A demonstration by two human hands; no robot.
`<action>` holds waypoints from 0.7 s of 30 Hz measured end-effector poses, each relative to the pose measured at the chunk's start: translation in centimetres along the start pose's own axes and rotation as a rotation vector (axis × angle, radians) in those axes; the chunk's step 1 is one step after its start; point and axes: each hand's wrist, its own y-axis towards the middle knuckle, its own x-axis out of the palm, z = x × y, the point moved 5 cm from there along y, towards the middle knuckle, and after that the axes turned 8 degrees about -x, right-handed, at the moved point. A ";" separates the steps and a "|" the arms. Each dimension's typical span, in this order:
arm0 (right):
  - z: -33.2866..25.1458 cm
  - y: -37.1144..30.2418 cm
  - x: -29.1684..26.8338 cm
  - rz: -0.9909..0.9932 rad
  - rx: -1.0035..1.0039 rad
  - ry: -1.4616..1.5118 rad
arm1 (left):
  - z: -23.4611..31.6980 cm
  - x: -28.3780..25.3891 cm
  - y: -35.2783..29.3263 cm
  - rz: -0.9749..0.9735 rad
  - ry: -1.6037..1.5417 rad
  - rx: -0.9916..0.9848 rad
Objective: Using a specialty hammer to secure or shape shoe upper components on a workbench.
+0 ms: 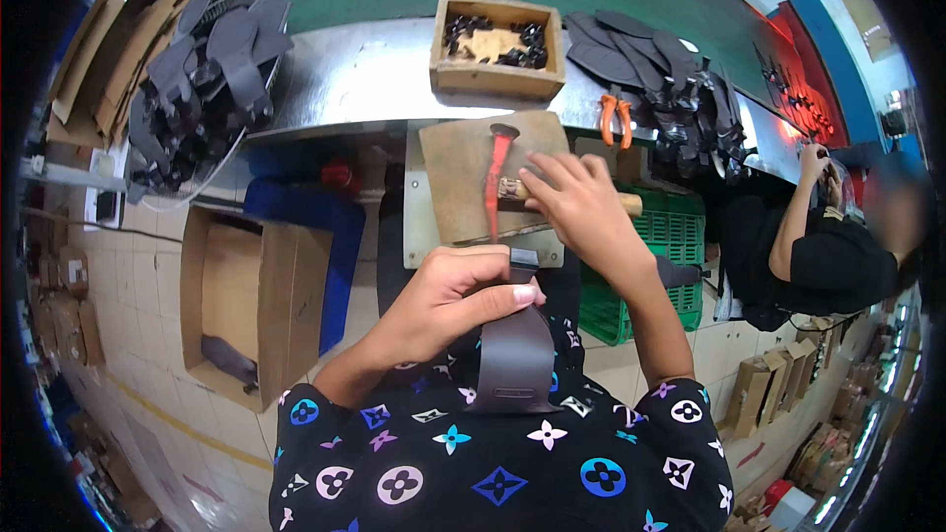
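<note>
My left hand (448, 298) grips a flat, dark grey strap-like piece (516, 360), thumb pressed near its upper end, where a small black block-shaped part (524, 258) shows. The piece's wide end hangs down in front of my patterned shirt. My right hand (591, 205) reaches over the handle of a hammer (493, 177), its fingers stretched and apart. The hammer has a long red head with a round dark face and a wooden handle. It lies on a worn brown board (453, 163) on a small stand; my hand hides part of the handle.
Beyond the board, a wooden box (498, 84) of small black parts sits on the metal bench edge (365, 69). Orange-handled pliers (616, 121) lie right of it. Dark grey pieces pile up left (241, 44) and right (631, 54). A cardboard box (232, 305), green crate (645, 305) and co-worker (838, 251) flank me.
</note>
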 end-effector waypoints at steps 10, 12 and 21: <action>-6.8 1.8 -1.2 0.378 0.253 1.767 | -1.0 1.8 -1.8 -0.303 -0.393 -0.089; -7.2 2.0 -1.8 0.378 0.236 1.787 | -1.3 2.2 -2.5 -0.330 -0.404 -0.112; -8.6 1.3 -2.1 0.425 0.368 1.764 | -1.1 3.1 -3.0 -0.406 -0.602 -0.185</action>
